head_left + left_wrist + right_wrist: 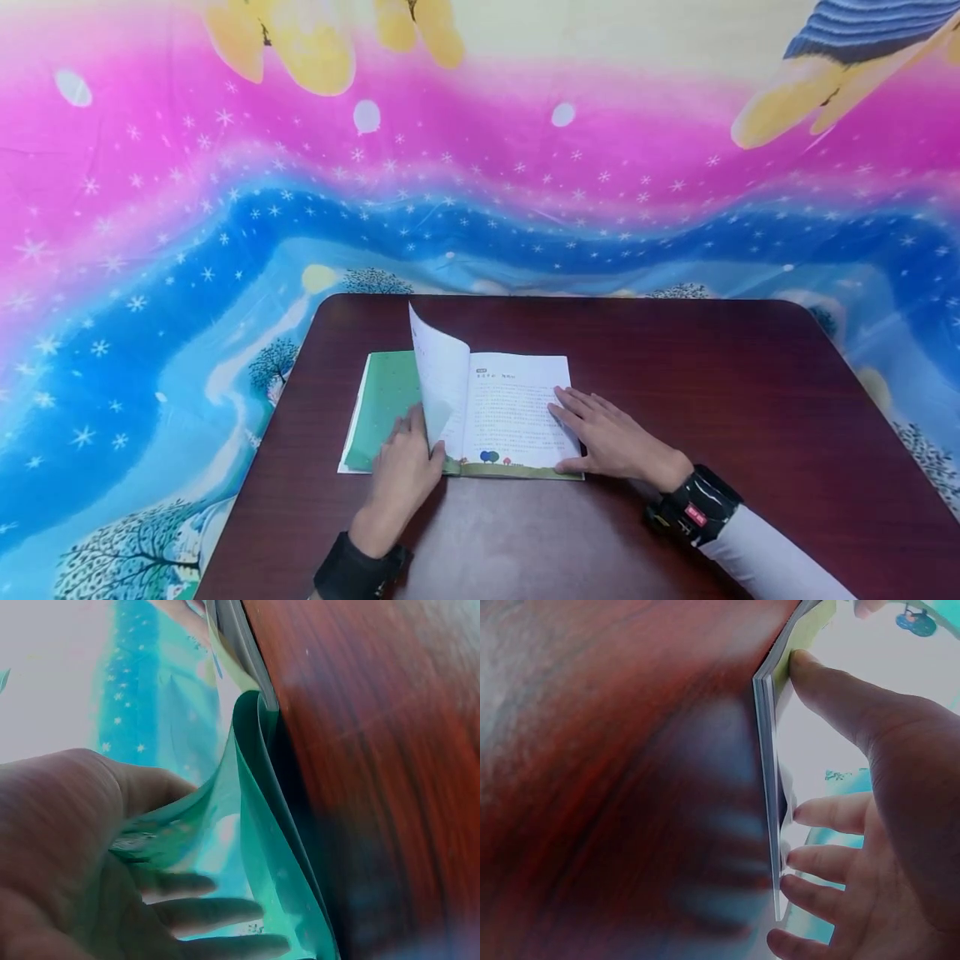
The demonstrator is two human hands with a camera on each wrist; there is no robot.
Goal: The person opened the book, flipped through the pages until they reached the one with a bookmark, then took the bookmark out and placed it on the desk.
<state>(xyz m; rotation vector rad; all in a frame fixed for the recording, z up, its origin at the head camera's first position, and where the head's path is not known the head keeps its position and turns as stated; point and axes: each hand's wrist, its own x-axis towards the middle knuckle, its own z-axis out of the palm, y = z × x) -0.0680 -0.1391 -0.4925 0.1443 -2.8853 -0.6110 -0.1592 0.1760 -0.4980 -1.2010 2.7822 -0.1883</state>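
Note:
An open book [521,417] lies on the table, its right page printed with text above a strip of drawn trees. One white page [442,375] stands raised and curved near the spine, above a green left page [390,392]. My left hand [408,467] holds this raised page near its lower edge. In the left wrist view the page [180,825] passes between the thumb and the other fingers of that hand. My right hand [618,437] rests spread on the right page's outer edge. Its thumb [832,690] touches the lower margin in the right wrist view.
The dark reddish-brown table [712,358] has rounded far corners. Behind it hangs a pink and blue cloth [510,167] printed with snowflakes and trees. Black bands [701,504] are strapped round both wrists.

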